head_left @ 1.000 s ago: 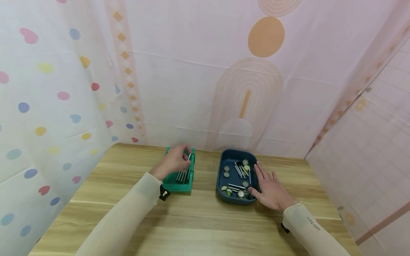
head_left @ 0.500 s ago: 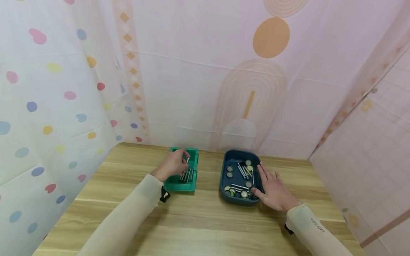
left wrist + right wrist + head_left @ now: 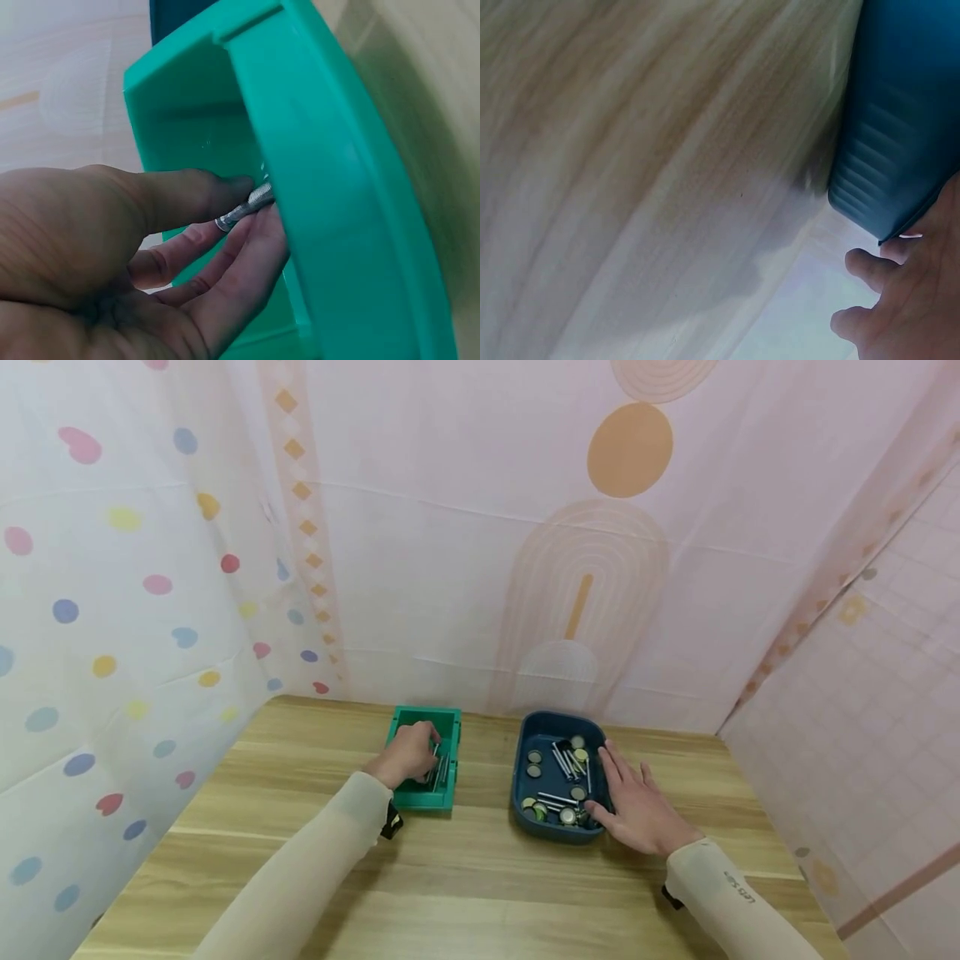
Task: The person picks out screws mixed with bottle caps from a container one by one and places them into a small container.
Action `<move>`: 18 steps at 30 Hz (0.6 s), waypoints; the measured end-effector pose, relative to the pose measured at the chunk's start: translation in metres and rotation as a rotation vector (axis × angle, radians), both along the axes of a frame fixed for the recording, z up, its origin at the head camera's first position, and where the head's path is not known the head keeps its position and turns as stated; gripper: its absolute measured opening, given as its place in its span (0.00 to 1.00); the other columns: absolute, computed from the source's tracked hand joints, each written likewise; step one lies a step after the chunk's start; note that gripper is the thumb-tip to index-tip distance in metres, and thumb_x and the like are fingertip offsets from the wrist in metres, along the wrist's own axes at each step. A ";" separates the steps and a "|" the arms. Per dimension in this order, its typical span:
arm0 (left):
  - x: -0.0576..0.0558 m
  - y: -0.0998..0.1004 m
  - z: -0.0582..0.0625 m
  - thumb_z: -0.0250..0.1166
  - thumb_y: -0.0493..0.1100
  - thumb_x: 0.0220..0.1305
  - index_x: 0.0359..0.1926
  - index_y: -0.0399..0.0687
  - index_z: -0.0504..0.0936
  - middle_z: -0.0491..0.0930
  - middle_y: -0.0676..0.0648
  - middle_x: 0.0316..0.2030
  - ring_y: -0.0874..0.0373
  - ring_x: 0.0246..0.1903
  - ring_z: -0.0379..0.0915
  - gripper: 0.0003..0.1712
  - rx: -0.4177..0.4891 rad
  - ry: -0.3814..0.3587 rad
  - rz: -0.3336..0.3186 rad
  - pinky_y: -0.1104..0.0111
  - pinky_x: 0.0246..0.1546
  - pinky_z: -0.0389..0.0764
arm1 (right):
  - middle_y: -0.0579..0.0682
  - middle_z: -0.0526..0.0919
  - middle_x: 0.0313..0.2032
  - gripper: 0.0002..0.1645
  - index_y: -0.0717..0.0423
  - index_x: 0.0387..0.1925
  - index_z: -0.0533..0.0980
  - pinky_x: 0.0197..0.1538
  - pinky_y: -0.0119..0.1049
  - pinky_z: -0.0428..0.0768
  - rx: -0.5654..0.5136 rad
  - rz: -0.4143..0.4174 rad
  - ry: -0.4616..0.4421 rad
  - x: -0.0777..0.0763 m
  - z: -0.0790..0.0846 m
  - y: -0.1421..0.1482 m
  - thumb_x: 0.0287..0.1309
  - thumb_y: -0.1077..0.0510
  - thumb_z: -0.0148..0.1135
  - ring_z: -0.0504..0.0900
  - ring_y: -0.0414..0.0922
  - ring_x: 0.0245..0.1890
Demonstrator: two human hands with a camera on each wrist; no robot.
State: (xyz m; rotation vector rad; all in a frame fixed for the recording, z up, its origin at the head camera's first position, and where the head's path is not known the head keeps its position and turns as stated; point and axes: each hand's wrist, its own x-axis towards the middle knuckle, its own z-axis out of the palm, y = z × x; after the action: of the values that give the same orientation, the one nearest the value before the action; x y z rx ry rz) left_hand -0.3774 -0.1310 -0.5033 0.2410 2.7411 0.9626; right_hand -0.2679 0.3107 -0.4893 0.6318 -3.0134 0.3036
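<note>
My left hand (image 3: 408, 754) reaches into the green box (image 3: 452, 800), its fingers below the rim. In the left wrist view, thumb and fingers pinch a silver metal screw (image 3: 255, 202) with a textured shaft, partly hidden by the box wall. Several more long screws (image 3: 442, 768) lie in that box. My right hand (image 3: 637, 806) rests on the right rim of the dark blue tray (image 3: 525, 727), fingers mostly straight and spread. Inside the tray are several long screws (image 3: 562, 760) and round metal caps (image 3: 534, 757), gold and green ones among them.
The box and tray stand apart near the back of the wooden table (image 3: 450, 893). A patterned curtain (image 3: 420, 568) hangs right behind them, and further cloth (image 3: 862, 710) closes off both sides.
My left hand has lowered the pinched screw into the green box, towards the other screws. The right hand keeps its place on the tray rim.
</note>
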 end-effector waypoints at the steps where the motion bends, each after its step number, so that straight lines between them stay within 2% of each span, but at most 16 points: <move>1: 0.003 0.002 0.003 0.67 0.33 0.81 0.74 0.33 0.79 0.85 0.44 0.28 0.52 0.27 0.90 0.25 -0.005 -0.003 0.002 0.59 0.35 0.91 | 0.67 0.45 0.95 0.59 0.66 0.94 0.47 0.89 0.81 0.51 0.001 0.000 -0.001 0.000 0.000 0.000 0.89 0.33 0.57 0.57 0.70 0.93; 4: 0.016 0.010 0.019 0.66 0.30 0.81 0.73 0.29 0.79 0.88 0.40 0.31 0.52 0.26 0.88 0.24 -0.024 0.008 0.004 0.61 0.33 0.90 | 0.67 0.45 0.95 0.59 0.66 0.95 0.47 0.89 0.82 0.51 0.001 0.005 -0.004 0.000 -0.001 0.000 0.89 0.32 0.56 0.57 0.69 0.93; 6: 0.030 0.017 0.036 0.66 0.28 0.82 0.73 0.28 0.79 0.91 0.35 0.40 0.52 0.26 0.88 0.24 -0.041 0.009 0.015 0.62 0.33 0.89 | 0.67 0.45 0.95 0.59 0.66 0.95 0.47 0.89 0.82 0.51 -0.002 0.006 -0.004 0.000 -0.001 0.001 0.89 0.32 0.56 0.57 0.69 0.93; 10: 0.046 0.024 0.053 0.66 0.27 0.82 0.72 0.28 0.81 0.88 0.26 0.60 0.51 0.30 0.90 0.22 -0.049 0.023 0.023 0.62 0.36 0.92 | 0.67 0.45 0.95 0.58 0.66 0.95 0.47 0.89 0.81 0.52 -0.005 0.007 0.004 -0.001 -0.002 0.001 0.89 0.33 0.57 0.57 0.69 0.93; 14: 0.043 0.022 0.051 0.67 0.27 0.81 0.69 0.26 0.82 0.86 0.23 0.64 0.50 0.31 0.92 0.20 -0.058 0.040 0.011 0.60 0.39 0.95 | 0.67 0.45 0.95 0.58 0.65 0.95 0.46 0.89 0.81 0.51 -0.012 0.006 0.006 -0.002 -0.002 0.001 0.89 0.33 0.58 0.57 0.69 0.93; 18: 0.025 0.016 0.036 0.71 0.29 0.80 0.68 0.27 0.83 0.88 0.24 0.61 0.49 0.31 0.92 0.20 -0.042 0.035 0.002 0.58 0.37 0.95 | 0.67 0.45 0.95 0.59 0.66 0.94 0.47 0.90 0.81 0.51 -0.010 0.004 -0.006 -0.002 -0.001 0.001 0.89 0.34 0.58 0.57 0.70 0.93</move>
State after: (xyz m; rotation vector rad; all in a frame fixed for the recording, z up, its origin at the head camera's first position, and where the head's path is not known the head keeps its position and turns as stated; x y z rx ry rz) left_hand -0.3520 -0.1150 -0.4673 0.2499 2.7903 0.9083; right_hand -0.2694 0.3115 -0.4900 0.6367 -3.0148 0.3219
